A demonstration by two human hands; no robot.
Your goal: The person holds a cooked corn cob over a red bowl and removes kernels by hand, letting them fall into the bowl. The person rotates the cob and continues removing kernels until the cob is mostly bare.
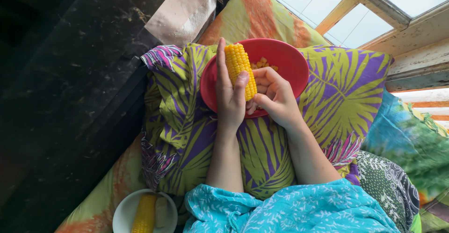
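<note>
A yellow corn cob point(239, 66) is held upright over a red bowl point(289, 60) that rests on a purple and green leaf-print cushion point(348, 88). My left hand point(228, 95) grips the cob from the left, thumb across its lower part. My right hand point(276, 96) is curled against the cob's lower right side, fingers pressing at the kernels. A few loose yellow kernels point(263, 64) lie inside the bowl behind the cob.
A white bowl point(125, 211) with another corn cob point(145, 213) sits at the bottom left. A dark speckled slab point(70, 74) fills the left. Window panes with a worn wooden frame point(411, 34) are at the top right. Patterned fabrics point(411, 144) lie to the right.
</note>
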